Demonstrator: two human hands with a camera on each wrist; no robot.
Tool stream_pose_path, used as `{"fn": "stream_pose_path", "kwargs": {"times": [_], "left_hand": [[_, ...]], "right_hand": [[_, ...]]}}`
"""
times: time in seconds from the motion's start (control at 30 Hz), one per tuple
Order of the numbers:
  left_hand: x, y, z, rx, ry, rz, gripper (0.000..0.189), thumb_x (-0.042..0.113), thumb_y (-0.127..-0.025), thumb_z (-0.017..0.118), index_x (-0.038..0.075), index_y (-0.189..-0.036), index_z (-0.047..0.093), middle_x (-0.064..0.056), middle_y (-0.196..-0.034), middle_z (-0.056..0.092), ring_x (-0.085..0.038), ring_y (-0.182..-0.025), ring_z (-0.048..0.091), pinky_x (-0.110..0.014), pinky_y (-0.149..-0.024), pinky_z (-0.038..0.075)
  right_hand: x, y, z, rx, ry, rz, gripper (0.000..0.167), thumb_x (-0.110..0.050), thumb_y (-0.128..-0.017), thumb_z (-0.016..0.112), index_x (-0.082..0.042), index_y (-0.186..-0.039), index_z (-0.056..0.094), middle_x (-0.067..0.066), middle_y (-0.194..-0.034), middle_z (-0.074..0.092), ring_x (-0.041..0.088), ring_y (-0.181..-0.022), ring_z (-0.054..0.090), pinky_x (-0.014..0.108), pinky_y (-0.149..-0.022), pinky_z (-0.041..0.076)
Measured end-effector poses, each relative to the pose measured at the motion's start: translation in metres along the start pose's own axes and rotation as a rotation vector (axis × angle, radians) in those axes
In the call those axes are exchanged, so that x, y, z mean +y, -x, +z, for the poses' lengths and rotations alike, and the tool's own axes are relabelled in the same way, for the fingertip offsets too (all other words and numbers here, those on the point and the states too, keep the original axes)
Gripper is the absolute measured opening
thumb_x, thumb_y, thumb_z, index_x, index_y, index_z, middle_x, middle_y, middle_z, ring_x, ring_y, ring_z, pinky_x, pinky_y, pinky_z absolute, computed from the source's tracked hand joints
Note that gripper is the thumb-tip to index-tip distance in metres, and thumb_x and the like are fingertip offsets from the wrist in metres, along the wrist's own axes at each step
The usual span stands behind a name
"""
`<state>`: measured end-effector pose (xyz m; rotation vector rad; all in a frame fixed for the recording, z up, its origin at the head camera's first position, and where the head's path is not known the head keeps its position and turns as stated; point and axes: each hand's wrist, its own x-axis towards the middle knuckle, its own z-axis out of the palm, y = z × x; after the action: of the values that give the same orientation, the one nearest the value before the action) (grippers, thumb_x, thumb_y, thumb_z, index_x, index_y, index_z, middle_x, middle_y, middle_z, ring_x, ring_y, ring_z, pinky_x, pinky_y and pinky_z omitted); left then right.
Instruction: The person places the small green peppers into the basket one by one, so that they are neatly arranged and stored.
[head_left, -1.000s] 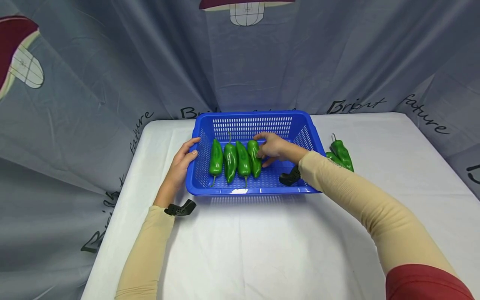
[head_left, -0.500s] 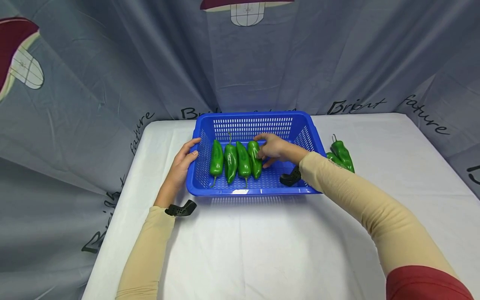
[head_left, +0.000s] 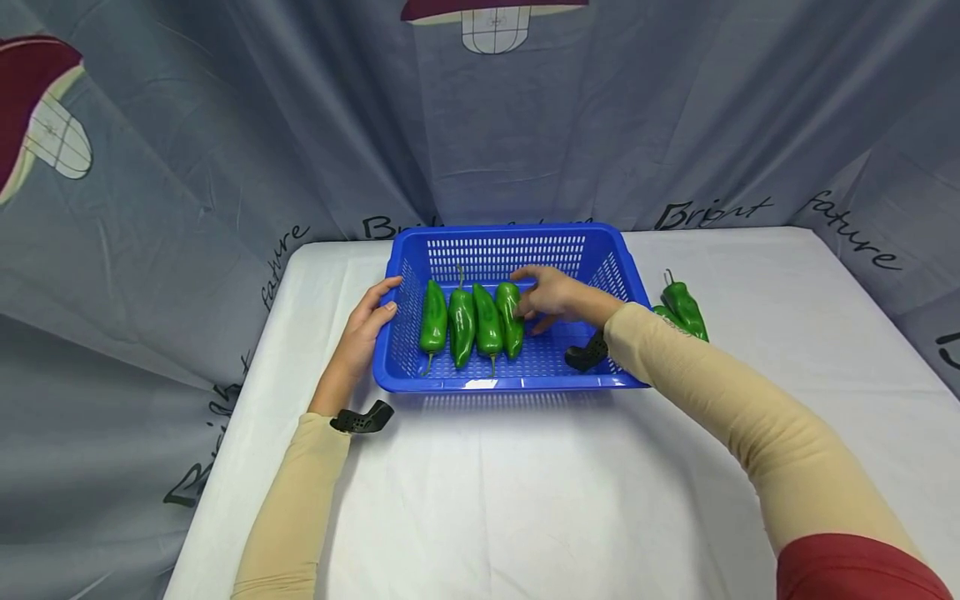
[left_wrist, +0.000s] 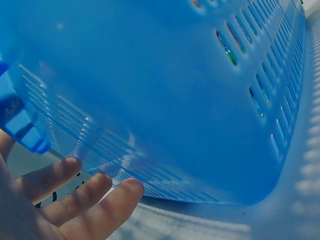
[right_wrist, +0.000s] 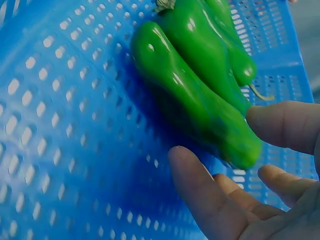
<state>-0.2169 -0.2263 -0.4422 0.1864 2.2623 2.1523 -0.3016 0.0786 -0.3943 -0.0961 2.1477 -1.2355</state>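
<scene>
Inside a blue plastic basket (head_left: pixel 540 381), several green peppers (head_left: pixel 487 321) lie side by side in the left half. My left hand (head_left: pixel 358 333) holds the basket's left rim, thumb and index finger at the edge. In the left wrist view, the other fingers (left_wrist: pixel 102 200) extend along the outer wall. Over the rightmost pepper (head_left: pixel 509 321) is my right hand (head_left: pixel 553 296), fingers spread and gripping nothing. The right wrist view shows its thumb and fingertips close around that pepper's end (right_wrist: pixel 245 150), with a gap on the near side.
Beyond the basket's right side, more green peppers (head_left: pixel 684 308) lie on the white tablecloth (head_left: pixel 555 500), partly hidden by the right forearm. A grey printed curtain (head_left: pixel 517 142) hangs behind and beside the table. Each wrist wears a black device.
My right hand shifts slightly right, away from the rightmost pepper. My left hand and the basket stay in place.
</scene>
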Motion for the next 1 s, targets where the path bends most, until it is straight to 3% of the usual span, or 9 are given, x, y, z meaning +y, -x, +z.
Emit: {"fn": "stream_pose_path", "kwargs": {"times": [0.17,0.47,0.77,1.0], "left_hand": [[0.001,0.0,0.002,-0.002,-0.005,-0.002,0.048,0.012,-0.106,0.038,0.007,-0.154,0.039,-0.013,-0.168,0.027,-0.035,-0.153,0.03,-0.057,-0.124,0.027],[0.001,0.001,0.001,0.003,-0.01,-0.013,0.048,0.012,-0.107,0.038,0.008,-0.155,0.038,-0.013,-0.168,0.027,-0.035,-0.154,0.028,-0.058,-0.125,0.026],[0.002,0.003,0.001,0.002,-0.018,-0.023,0.049,0.014,-0.107,0.037,0.009,-0.155,0.037,-0.011,-0.169,0.025,-0.036,-0.154,0.029,-0.059,-0.124,0.027],[0.002,0.003,0.002,0.002,-0.02,-0.03,0.049,0.015,-0.107,0.037,0.01,-0.156,0.036,-0.011,-0.169,0.025,-0.036,-0.153,0.029,-0.059,-0.124,0.027]], "right_hand": [[0.0,0.01,-0.019,0.028,0.006,-0.029,0.072,0.004,-0.092,0.059,-0.008,-0.157,0.031,0.017,-0.114,0.059,0.024,-0.092,0.061,0.05,-0.085,0.062],[-0.009,0.04,-0.066,0.082,0.022,-0.046,0.07,-0.009,-0.1,0.058,-0.011,-0.161,0.024,0.027,-0.145,0.048,0.043,-0.127,0.057,0.055,-0.095,0.057],[-0.003,0.07,-0.112,0.192,0.048,-0.052,0.074,-0.018,-0.103,0.059,-0.009,-0.163,0.017,0.03,-0.153,0.041,0.017,-0.098,0.071,0.049,-0.091,0.06],[0.012,0.088,-0.135,0.244,0.078,-0.054,0.073,-0.029,-0.105,0.054,-0.009,-0.163,0.016,0.032,-0.155,0.04,0.012,-0.098,0.072,0.046,-0.091,0.061]]}}
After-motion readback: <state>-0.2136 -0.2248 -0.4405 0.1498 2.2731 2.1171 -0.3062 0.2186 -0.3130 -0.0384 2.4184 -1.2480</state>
